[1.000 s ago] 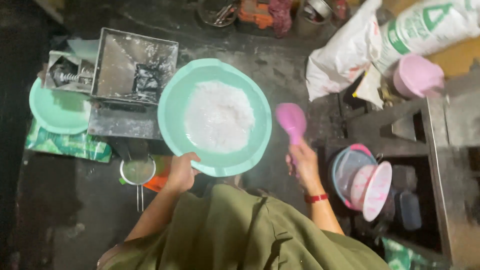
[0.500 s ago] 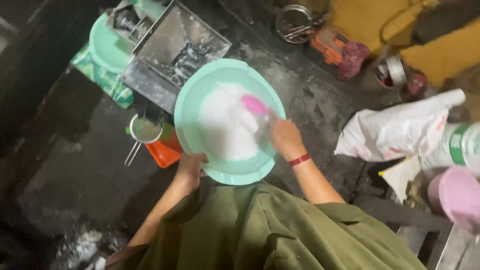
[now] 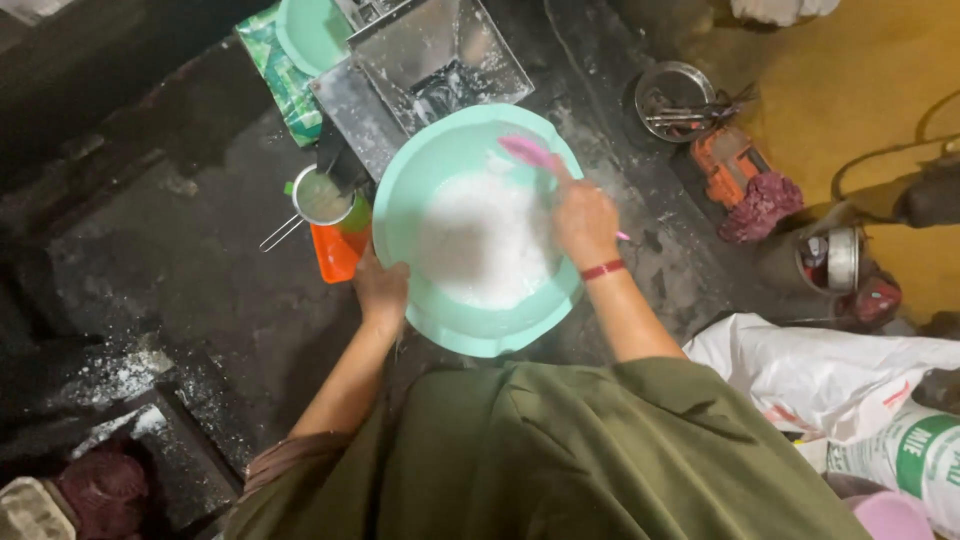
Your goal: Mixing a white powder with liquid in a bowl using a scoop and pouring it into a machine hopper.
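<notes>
Two hands are at work on one wide mint-green basin (image 3: pixel 420 190) near the middle of the view. The left hand (image 3: pixel 382 290) is closed on its rim at about 8 o'clock, fingers curled under the edge, holding it tipped toward the metal hopper (image 3: pixel 435 55) that stands at 12 o'clock. The right hand (image 3: pixel 585 222) sits inside the basin at 3 o'clock, wrapped around a pink scoop (image 3: pixel 530 153) whose bowl points up toward 1 o'clock — close to the hopper's mouth.

White powder (image 3: pixel 485 245) still lies in a broad heap across the basin's floor, so most of the load looks unmoved. The hopper's walls are dusted white and its throat is dark; how much has gone in cannot be told. By my reading the scooping is at an early or middle stage, with the bulk of the powder left to shift.

At 9 o'clock of the basin a small steel pot (image 3: pixel 322 197) with a handle stands beside an orange tray (image 3: pixel 335 255). A white sack (image 3: pixel 830 375) lies at 4 o'clock, well apart.
</notes>
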